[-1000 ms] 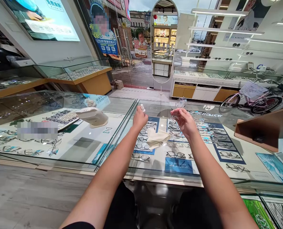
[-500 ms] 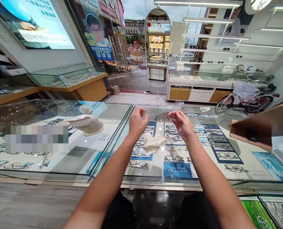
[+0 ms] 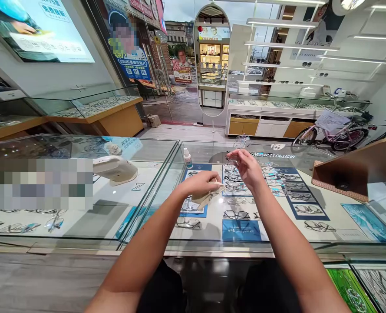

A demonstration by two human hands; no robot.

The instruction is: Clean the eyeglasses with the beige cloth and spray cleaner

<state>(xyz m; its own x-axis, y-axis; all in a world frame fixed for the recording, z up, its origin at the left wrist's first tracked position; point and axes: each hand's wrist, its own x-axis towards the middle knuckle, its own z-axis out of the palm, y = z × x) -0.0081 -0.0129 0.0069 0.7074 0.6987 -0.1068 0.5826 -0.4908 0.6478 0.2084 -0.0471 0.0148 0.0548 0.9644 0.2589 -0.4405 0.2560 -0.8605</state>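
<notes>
My left hand [image 3: 202, 182] is closed on a beige cloth [image 3: 206, 198], at or just over the glass top of the display case [image 3: 147, 191]. To its right, my right hand [image 3: 246, 167] pinches a thin pair of glasses [image 3: 232, 159] by one part, above the case. Much of that frame is hidden or hard to tell from the frames below. A small white spray bottle [image 3: 187, 158] stands upright on the glass, behind my left hand. Rows of eyeglasses [image 3: 236, 215] lie inside the case under the glass.
A beige device [image 3: 116, 169] sits on the left case. At the right is a wooden stand [image 3: 349, 174]. Clear round lenses [image 3: 242, 141] show at the case's far edge. Beyond are an oval mirror [image 3: 213, 61] and a pink bicycle [image 3: 334, 130].
My left hand has come down from beside the bottle and taken hold of the cloth, uncovering the bottle. My right hand stays raised with the glasses. The view has shifted slightly.
</notes>
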